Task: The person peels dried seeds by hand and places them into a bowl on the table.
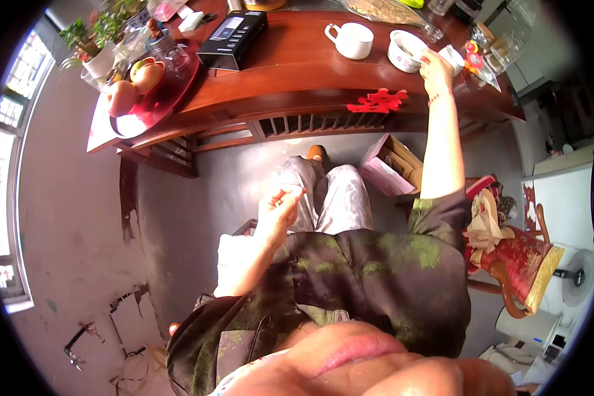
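My right hand (pixel 435 74) reaches out over the table, its fingers closed at the right rim of a white bowl (pixel 402 61) with small marks on its side. Something lies inside the bowl, too small to make out. Partly behind that hand stands another white vessel (pixel 452 61). To the left of the bowl is a white mug (pixel 351 41) with its handle pointing left. My left hand (pixel 280 208) is held above my lap, fingers curled and pressed together; whatever they may pinch is hidden.
On the wooden table (pixel 277 82) are a black box (pixel 232 39), a red tray (pixel 178 99) with fruit (pixel 148 78), potted plants (pixel 102 59) and glass jars (pixel 506 49). A red paper cutout (pixel 378 101) hangs at its edge. An open carton (pixel 393 165) and a chair (pixel 508 261) stand below.
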`<action>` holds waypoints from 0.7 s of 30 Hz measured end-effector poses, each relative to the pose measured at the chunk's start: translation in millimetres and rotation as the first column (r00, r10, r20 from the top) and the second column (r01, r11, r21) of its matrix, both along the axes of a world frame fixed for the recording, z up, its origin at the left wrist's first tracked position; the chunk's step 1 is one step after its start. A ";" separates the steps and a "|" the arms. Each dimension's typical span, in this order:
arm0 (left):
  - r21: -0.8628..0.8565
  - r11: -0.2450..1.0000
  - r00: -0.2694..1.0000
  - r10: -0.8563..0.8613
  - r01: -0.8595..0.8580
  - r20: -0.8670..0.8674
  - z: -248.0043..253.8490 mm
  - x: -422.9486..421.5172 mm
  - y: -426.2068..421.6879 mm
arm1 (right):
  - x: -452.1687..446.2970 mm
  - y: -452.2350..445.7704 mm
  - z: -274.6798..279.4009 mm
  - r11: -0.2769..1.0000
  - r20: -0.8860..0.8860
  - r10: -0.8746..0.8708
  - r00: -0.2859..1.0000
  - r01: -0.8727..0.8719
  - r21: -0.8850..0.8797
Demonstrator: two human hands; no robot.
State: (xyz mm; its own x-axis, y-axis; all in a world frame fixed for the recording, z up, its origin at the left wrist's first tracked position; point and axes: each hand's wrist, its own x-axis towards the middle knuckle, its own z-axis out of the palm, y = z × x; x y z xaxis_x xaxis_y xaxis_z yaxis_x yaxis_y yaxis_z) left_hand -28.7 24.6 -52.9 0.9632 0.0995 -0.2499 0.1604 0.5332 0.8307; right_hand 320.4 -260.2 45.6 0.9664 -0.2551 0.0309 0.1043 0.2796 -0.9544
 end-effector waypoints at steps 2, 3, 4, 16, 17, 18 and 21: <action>-0.035 0.999 1.000 -0.009 0.009 0.005 0.6 1.8 -0.4 | -26.4 11.3 1.5 0.990 -0.006 0.104 0.995 -0.103 0.096; -0.037 0.999 1.000 0.012 -0.011 0.014 2.8 3.7 -0.1 | -50.2 24.4 3.9 0.980 -0.012 0.153 0.988 -0.151 0.128; -0.056 0.998 1.000 -0.019 0.020 0.010 7.1 4.8 -0.1 | -73.4 38.0 3.0 0.952 0.003 0.249 0.968 -0.246 0.183; 0.075 0.995 0.993 -0.073 0.066 0.096 38.8 -4.8 -7.9 | -307.9 151.3 -56.7 0.745 -0.138 0.600 0.788 -0.487 0.455; 0.109 0.993 0.992 -0.063 0.051 0.108 35.7 -7.6 -9.6 | -314.7 153.2 -52.1 0.774 -0.150 0.567 0.810 -0.462 0.434; 0.110 0.992 0.992 -0.068 0.057 0.107 32.7 -8.9 -12.4 | -319.6 153.0 -50.3 0.796 -0.155 0.546 0.823 -0.453 0.402; 0.206 0.976 0.983 0.031 -0.069 0.181 28.9 -12.8 -19.6 | -328.0 145.8 -51.0 0.784 -0.093 0.562 0.822 -0.494 0.375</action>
State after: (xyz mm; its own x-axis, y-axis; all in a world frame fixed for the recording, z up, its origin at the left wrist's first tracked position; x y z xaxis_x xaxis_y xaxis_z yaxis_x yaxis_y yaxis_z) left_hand -41.5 5.0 -24.0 0.9825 0.1805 -0.0450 -0.0207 0.3467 0.9377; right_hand -7.7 -114.5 -5.4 0.9290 0.3352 -0.1567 -0.3230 0.5280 -0.7854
